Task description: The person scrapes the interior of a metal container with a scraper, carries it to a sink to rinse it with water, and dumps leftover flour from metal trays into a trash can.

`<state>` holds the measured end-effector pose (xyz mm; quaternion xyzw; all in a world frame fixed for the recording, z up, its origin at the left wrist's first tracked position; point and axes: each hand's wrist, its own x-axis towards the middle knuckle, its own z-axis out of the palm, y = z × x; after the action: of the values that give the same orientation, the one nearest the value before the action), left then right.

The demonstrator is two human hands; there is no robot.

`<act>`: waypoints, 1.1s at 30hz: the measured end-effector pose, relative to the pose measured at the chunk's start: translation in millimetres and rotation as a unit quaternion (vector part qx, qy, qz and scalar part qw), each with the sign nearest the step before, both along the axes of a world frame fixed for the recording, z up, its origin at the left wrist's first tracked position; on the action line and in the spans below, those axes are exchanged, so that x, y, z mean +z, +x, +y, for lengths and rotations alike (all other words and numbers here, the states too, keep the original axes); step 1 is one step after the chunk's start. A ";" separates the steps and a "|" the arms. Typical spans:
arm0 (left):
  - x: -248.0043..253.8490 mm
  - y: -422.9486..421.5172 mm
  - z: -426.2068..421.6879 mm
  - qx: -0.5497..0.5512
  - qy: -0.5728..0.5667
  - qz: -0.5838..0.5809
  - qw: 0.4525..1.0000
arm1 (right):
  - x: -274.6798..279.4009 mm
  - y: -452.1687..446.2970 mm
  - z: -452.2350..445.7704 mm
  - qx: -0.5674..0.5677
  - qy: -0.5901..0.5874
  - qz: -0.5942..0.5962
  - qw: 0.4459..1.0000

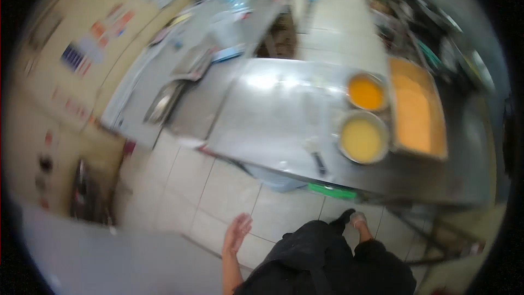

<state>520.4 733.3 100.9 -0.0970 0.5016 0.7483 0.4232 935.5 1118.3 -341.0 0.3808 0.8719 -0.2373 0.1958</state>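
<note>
My left hand [237, 232] hangs over the tiled floor to the left of my body, with its fingers loosely apart and nothing in them. Below the table's front edge is my right hand [357, 219], small and blurred; whether it holds something does not show. Closest to it on the steel table [262, 120] lies a tool with a dark handle [319, 164] and a pale head. Two round metal bowls stand at the right, one with yellow liquid [362, 139], the other with orange liquid [365, 93]. Beside them sits a long tray [443, 145] filled with orange crumb-like material.
A second worktop [191, 87] with metal trays [164, 101] and a pale container [225, 30] extends at the left. Crowded shelving [431, 27] stands at the far right. A green strip [332, 190] runs along the table's front edge. A grey surface [120, 262] is at lower left.
</note>
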 end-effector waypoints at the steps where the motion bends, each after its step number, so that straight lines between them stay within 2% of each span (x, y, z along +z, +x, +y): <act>1: 6.9 -14.4 -23.3 0.051 0.014 0.003 0.999 | 57.0 -45.5 -8.6 0.107 0.008 -0.090 0.990; 2: 14.8 -32.2 -46.8 0.083 0.067 -0.010 0.994 | 101.8 -86.8 -11.9 0.218 0.014 -0.161 0.962; 5: 27.8 -75.9 -115.5 0.145 0.220 -0.034 0.964 | 151.7 -178.2 -46.3 0.368 0.060 -0.157 0.915; 6: 24.4 -82.7 -138.3 0.156 0.267 -0.039 0.950 | 161.8 -205.8 -57.0 0.397 0.054 -0.138 0.906; 7: 22.3 -89.4 -160.4 0.182 0.271 -0.033 0.945 | 153.8 -230.5 -66.6 0.295 -0.042 -0.110 0.948; 8: 16.6 -95.3 -174.8 0.149 0.173 0.008 0.973 | 130.1 -250.7 -71.7 0.185 -0.132 -0.074 0.971; 9: 6.5 -98.9 -183.9 0.114 0.076 0.040 0.990 | 145.6 -272.4 -84.5 0.330 -0.014 -0.010 0.944; 10: -0.6 -110.1 -188.5 0.073 -0.023 0.072 0.994 | 164.2 -299.0 -92.5 0.462 0.102 0.061 0.879; 11: -8.3 -127.4 -194.0 0.026 -0.124 0.104 0.986 | 180.4 -324.3 -95.7 0.503 0.119 0.147 0.843; 12: -20.2 -134.6 -201.9 -0.022 -0.227 0.124 0.966 | 189.2 -347.5 -108.5 0.515 0.117 0.142 0.837; 13: -38.5 -144.7 -213.0 -0.010 -0.224 0.114 0.968 | 201.0 -368.6 -121.4 0.242 -0.104 0.117 0.958; 14: -64.3 -162.3 -228.5 -0.048 -0.324 0.180 0.927 | 209.9 -391.3 -130.6 -0.071 -0.305 0.076 0.947; 15: -66.4 -179.4 -239.2 -0.090 -0.420 0.244 0.869 | 209.3 -411.3 -134.9 -0.066 -0.305 0.072 0.947; 16: -67.3 -187.6 -249.8 -0.088 -0.421 0.240 0.870 | 208.9 -431.0 -138.0 0.082 -0.257 0.015 0.963; 17: -68.8 -194.2 -259.3 -0.010 -0.284 0.138 0.949 | 207.2 -452.7 -139.7 0.226 -0.201 -0.042 0.952; 18: -57.3 -207.2 -260.7 0.067 -0.134 0.031 0.988 | 191.6 -474.6 -138.9 0.293 -0.171 -0.075 0.938; 19: -40.5 -220.3 -258.7 0.175 -0.080 -0.095 0.977 | 174.9 -496.4 -137.5 0.360 -0.140 -0.102 0.917; 20: -56.7 -233.1 -265.1 0.173 -0.080 -0.101 0.976 | 138.6 -524.2 -138.8 0.362 -0.089 -0.100 0.923; 21: -86.3 -236.9 -279.3 0.024 -0.393 0.093 0.914 | 116.7 -545.1 -140.7 0.363 -0.039 -0.099 0.926; 22: -106.6 -233.1 -293.7 -0.138 -0.642 0.273 0.703 | 119.2 -579.2 -148.1 0.432 -0.074 -0.077 0.895; 23: -111.2 -239.0 -304.1 -0.148 -0.643 0.273 0.700 | 124.8 -624.8 -161.1 0.495 -0.107 -0.049 0.861; 24: -114.1 -250.5 -312.8 -0.087 -0.563 0.194 0.799 | 118.5 -653.0 -180.1 0.268 -0.295 0.182 0.899; 25: -119.2 -255.2 -319.9 -0.025 -0.465 0.105 0.879 | 132.5 -696.9 -195.1 0.494 -0.060 0.427 0.755; 26: -126.0 -254.8 -326.1 -0.033 -0.463 0.102 0.880 | 170.4 -750.3 -215.9 0.450 -0.190 0.336 0.805; 28: -146.8 -253.3 -335.3 0.172 -0.371 -0.001 0.913 | 269.3 -860.7 -264.2 0.260 -0.390 0.155 0.870; 29: -168.1 -251.5 -342.8 0.170 -0.366 -0.004 0.915 | 308.8 -907.9 -275.0 0.354 -0.292 0.244 0.855; 30: -196.4 -248.9 -354.0 0.123 -0.438 0.038 0.890 | 348.6 -955.2 -285.8 0.421 -0.166 0.333 0.827; 31: -213.0 -243.3 -362.4 0.073 -0.506 0.080 0.856 | 365.8 -1001.7 -293.8 0.311 -0.235 0.262 0.883; 32: -216.2 -240.9 -361.1 0.103 -0.449 0.023 0.888 | 400.3 -1029.5 -306.4 0.026 -0.463 0.289 0.837; 33: -219.0 -241.4 -362.3 0.131 -0.389 -0.032 0.911 | 406.9 -1070.0 -305.5 0.022 -0.417 0.327 0.848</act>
<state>279.0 370.9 -118.1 -0.3424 0.7220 0.5392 0.2660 -134.4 812.8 65.9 0.1440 0.7129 -0.6848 0.0446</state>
